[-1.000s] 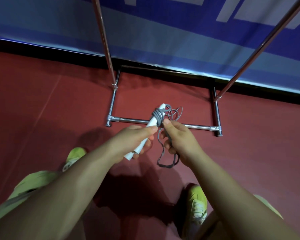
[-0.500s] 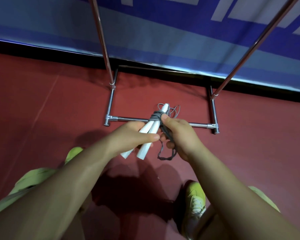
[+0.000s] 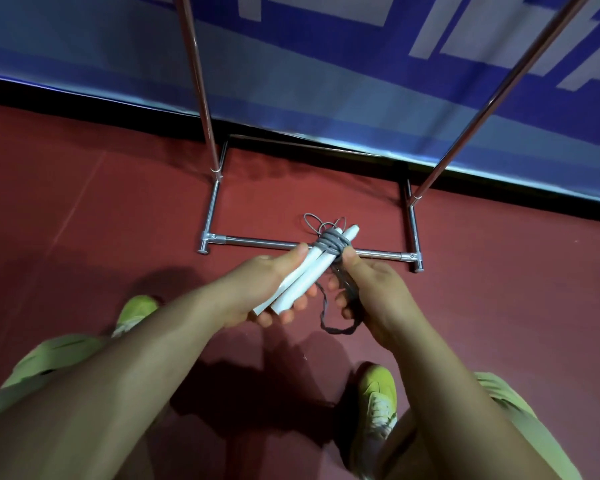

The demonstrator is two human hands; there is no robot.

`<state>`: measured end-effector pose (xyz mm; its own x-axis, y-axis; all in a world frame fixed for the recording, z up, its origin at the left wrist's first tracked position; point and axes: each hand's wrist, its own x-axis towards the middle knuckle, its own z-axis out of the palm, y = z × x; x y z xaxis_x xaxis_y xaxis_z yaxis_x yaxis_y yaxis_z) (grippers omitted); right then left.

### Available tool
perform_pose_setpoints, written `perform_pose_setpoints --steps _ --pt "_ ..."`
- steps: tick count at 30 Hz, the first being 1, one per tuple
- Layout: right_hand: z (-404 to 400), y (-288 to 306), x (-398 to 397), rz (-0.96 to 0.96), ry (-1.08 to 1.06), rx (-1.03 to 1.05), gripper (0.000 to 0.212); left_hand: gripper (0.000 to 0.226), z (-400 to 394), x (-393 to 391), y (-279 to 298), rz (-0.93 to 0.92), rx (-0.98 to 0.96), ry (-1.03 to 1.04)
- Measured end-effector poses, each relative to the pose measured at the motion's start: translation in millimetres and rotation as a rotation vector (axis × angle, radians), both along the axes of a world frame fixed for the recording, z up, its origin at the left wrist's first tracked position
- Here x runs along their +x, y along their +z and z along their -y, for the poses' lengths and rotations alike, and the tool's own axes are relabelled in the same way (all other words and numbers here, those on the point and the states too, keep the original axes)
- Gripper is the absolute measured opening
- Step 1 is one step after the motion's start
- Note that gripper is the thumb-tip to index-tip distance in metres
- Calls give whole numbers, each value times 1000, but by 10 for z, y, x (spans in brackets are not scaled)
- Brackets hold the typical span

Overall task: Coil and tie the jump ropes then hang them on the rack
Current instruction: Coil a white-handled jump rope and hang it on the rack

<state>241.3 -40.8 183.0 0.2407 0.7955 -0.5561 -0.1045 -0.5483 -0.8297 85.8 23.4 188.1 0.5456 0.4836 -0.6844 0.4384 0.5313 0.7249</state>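
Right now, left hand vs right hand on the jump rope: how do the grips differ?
The left hand holds the two white handles; the right hand grips the grey cord. Left thumb lies along the handles; right thumb presses the wrapped turns. Both grip the same bundle above the floor.

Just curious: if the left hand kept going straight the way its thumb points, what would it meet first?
Probably the grey rope wraps around the white handles the left hand holds; depth is unclear.
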Motion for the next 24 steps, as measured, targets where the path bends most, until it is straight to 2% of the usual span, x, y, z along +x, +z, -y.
perform_pose_setpoints --steps 6,9,12,14,18,20,24 --pt "-210 -57 -25 335 121 -22 54 55 -118 18 -21 -110 119 60" --pt "-225 -115 -34 293 118 -12 57 46 -159 43 -59 -167 177 56" --pt "-240 -106 -23 145 141 -48 62 38 -175 64 -97 -197 250 53" --pt "-253 -95 -6 79 146 -108 67 39 -168 61 -131 -219 330 17" --pt "-263 -120 55 100 219 -150 76 49 -180 38 -245 -376 559 -120" --pt "-266 -140 78 154 244 -136 68 48 -181 37 -268 -383 574 -124" --pt "-277 -178 89 104 213 -39 39 22 -169 50 -249 -333 548 -88"
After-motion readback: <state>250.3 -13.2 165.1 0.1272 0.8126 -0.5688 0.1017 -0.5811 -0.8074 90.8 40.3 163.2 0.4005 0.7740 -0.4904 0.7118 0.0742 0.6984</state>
